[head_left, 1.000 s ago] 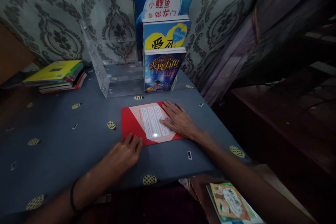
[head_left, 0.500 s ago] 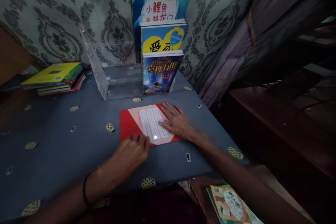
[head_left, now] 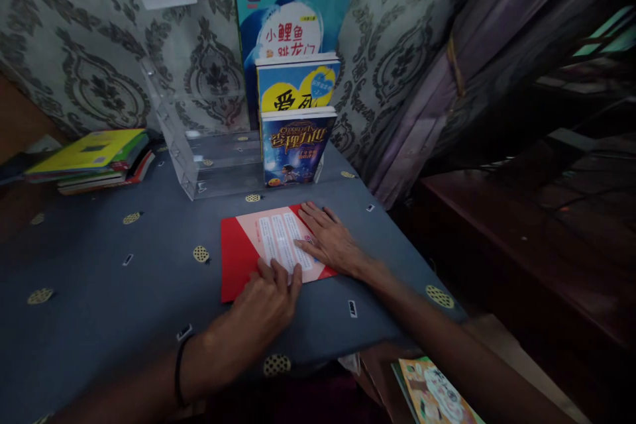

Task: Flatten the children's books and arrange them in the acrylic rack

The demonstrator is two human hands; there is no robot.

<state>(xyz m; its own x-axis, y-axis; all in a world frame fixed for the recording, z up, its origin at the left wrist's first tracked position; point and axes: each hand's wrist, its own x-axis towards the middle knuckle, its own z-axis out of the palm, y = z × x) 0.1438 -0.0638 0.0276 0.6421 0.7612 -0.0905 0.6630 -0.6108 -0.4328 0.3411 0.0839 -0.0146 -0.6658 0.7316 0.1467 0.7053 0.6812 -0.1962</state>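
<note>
A red and pink book (head_left: 275, 242) lay flat on the desk (head_left: 163, 291), in front of the clear rack (head_left: 177, 158). Its long side ran left to right, with the right end a little farther away. Its white boxes of words ran from near to far. The rack held a dark blue book (head_left: 295, 152), with a blue and yellow book (head_left: 298, 89) and a big teal book (head_left: 293, 6) behind it. I had the right hand (head_left: 330, 245) spread flat on the red one's right end. The left hand (head_left: 265, 298) was curled on its near edge; from far away I couldn't tell if it pinched.
</note>
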